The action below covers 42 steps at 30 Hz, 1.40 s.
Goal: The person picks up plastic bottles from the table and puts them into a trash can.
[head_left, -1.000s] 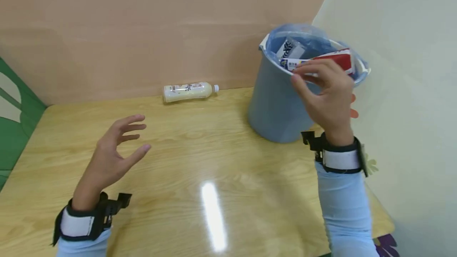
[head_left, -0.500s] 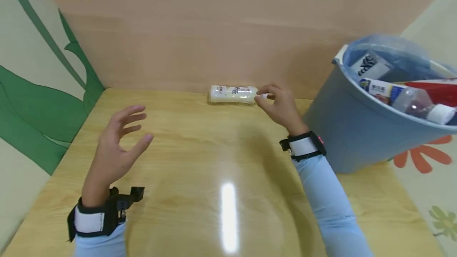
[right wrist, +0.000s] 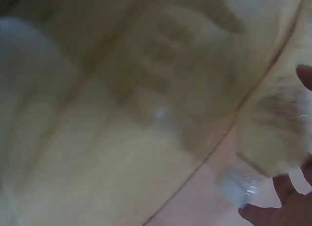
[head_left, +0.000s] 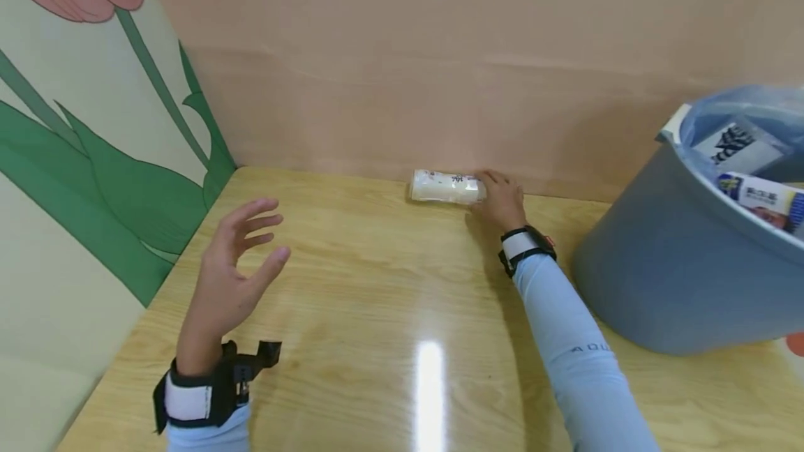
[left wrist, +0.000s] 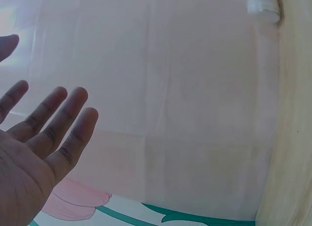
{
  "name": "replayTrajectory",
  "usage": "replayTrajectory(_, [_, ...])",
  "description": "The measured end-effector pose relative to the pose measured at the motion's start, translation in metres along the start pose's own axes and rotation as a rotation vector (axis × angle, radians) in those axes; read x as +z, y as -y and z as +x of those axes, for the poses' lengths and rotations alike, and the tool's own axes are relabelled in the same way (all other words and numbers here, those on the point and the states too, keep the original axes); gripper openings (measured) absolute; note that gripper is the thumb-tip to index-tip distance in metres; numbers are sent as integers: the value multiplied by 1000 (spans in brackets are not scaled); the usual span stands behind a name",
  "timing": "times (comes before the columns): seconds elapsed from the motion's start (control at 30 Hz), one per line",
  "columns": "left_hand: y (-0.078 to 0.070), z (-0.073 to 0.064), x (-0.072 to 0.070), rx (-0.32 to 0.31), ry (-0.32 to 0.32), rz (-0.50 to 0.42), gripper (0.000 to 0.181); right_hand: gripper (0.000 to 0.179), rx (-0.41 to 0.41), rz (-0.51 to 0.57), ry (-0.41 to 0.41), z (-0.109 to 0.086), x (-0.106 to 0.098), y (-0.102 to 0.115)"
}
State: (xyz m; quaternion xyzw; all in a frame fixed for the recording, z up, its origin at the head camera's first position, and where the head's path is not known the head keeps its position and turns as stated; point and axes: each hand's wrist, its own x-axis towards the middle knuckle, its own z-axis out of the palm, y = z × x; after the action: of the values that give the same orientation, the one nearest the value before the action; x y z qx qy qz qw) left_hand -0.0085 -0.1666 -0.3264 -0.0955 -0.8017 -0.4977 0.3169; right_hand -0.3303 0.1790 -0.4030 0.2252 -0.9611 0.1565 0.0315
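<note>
A small drink bottle (head_left: pixel 444 187) with pale yellow contents and dark print lies on its side on the wooden table, against the back panel. My right hand (head_left: pixel 501 199) is over its cap end, hiding the cap in the head view. In the right wrist view the spread fingers (right wrist: pixel 286 188) are at the neck side of the bottle (right wrist: pixel 275 123), near the white cap (right wrist: pixel 238 186), and the thumb overlaps the far side. My left hand (head_left: pixel 232 277) hovers over the table's left part, its fingers relaxed and apart with nothing between them.
At the right stands a grey-blue bin (head_left: pixel 685 257) with a blue liner, holding a printed packet (head_left: pixel 741 147) and a box with blue and white print (head_left: pixel 763 197). The brown panel (head_left: pixel 377 89) closes off the back. A painted flower wall (head_left: pixel 157 229) borders the left.
My right hand has moved from over the bin to the bottle's cap end. The head view has turned left, so the bin sits farther right. The left hand keeps its pose.
</note>
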Motion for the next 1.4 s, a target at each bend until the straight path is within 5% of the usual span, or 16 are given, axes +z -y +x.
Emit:
replayTrajectory(0.2, [4,16,12,50,64,-56,68,80,76,30,102,-32,-9,-28])
replayTrajectory(0.37, [5,29,24,109,117,-83,67,80,70,74,33,-57,-28,-29])
replayTrajectory(0.63, [8,48,35,91,204,-92,62,81,-63,-11,-264,-91,-105,38])
replayTrajectory(0.87, [21,50,49,188,238,-76,61,79,-184,-98,-481,-104,-190,88])
replayTrajectory(0.97, [27,47,58,217,276,-67,60,78,-102,-121,-501,-111,-225,86])
replayTrajectory(1.17, [35,42,63,220,304,-41,58,86,253,-221,-401,-118,-281,60])
replayTrajectory(1.4, [38,39,57,181,310,-15,57,81,329,-316,-406,-110,-294,41])
